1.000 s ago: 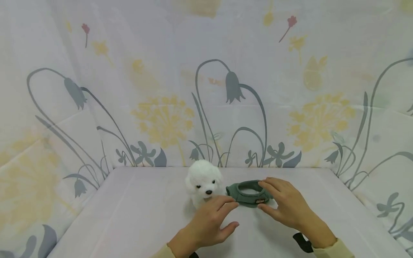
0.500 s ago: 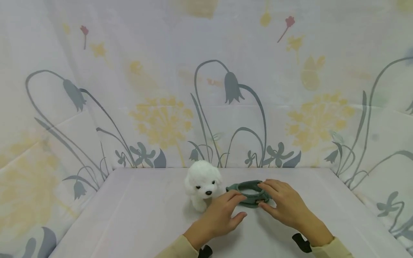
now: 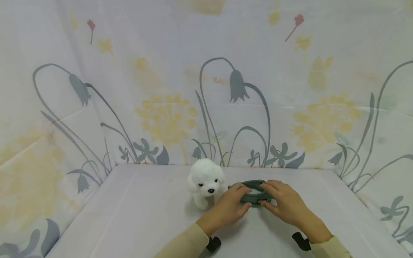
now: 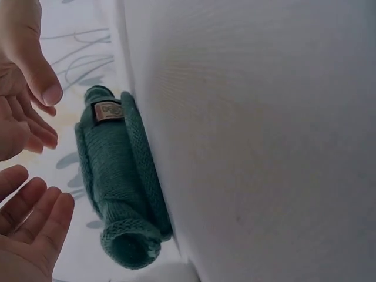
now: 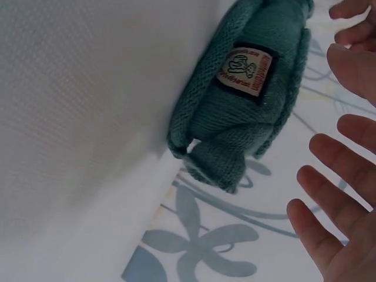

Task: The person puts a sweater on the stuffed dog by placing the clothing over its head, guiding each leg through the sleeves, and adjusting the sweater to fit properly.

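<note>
A small green knitted sweater [image 3: 255, 199] lies on the table, its round opening facing up and a label patch [image 5: 247, 70] on its near side. My left hand [image 3: 227, 208] hovers at its left front, thumb and fingers spread apart. On the right, my right hand [image 3: 287, 202] faces it with fingers gently bent. Both wrist views show a gap between the fingertips and the knit. One short sleeve [image 4: 130, 249] points toward the left hand's side. A white plush dog [image 3: 206, 182] stands left of the sweater, partly hidden by my left hand.
The white-covered table [image 3: 138, 215] runs back to a floral cloth backdrop [image 3: 167, 71], which also rises along both sides. Black pieces hang at the left wrist [image 3: 213, 244] and the right wrist [image 3: 301, 241].
My left hand has moved right, from in front of the plush dog to the sweater's left front. The right hand stays almost in place, and the head view has shifted slightly.
</note>
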Demonstrator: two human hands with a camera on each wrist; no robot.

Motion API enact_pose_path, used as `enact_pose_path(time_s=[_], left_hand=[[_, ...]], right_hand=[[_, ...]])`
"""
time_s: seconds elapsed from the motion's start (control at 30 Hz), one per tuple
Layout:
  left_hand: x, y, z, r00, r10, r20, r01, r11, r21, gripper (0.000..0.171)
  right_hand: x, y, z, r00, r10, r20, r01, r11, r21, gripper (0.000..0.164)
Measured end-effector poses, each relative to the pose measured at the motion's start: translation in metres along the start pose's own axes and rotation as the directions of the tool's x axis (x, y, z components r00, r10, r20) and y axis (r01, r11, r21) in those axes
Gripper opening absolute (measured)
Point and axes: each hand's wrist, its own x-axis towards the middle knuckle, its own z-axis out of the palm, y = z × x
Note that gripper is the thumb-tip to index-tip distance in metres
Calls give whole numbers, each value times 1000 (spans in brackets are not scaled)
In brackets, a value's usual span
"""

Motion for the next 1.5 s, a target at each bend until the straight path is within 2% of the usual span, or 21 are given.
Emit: enact_pose_path(time_s=[0.17,0.4,0.53,0.73,0.87,1.0,1.13,1.3,1.5], left_hand=[[10,0,5,999,-29,13,29,999,21,38],[23,1,12,999,-30,39,24,991,128,38],[32,-2,18,996,-56,68,43,983,176,37],[40,-5,25,980,-126,157,102,983,150,37],[45,-5,28,975,-122,188,94,984,150,35],[50,-7,30,973,-130,192,101,983,152,32],[51,-11,30,963,-183,196,146,970,192,28],[51,-13,30,943,-246,222,176,940,293,24],[49,-14,29,940,-268,212,181,917,356,13]], right_hand=[[-1,7,4,999,25,22,-25,1000,4,59],[0,14,9,999,47,21,-48,998,35,53],[1,17,13,998,55,28,-56,998,40,51],[0,18,17,996,75,55,-76,997,30,48],[1,18,17,990,103,93,-107,993,44,43],[2,18,16,988,109,113,-117,991,66,39],[4,18,17,986,109,126,-119,990,73,34],[3,18,19,984,104,143,-115,991,69,28],[2,17,19,986,84,146,-96,992,80,19]])
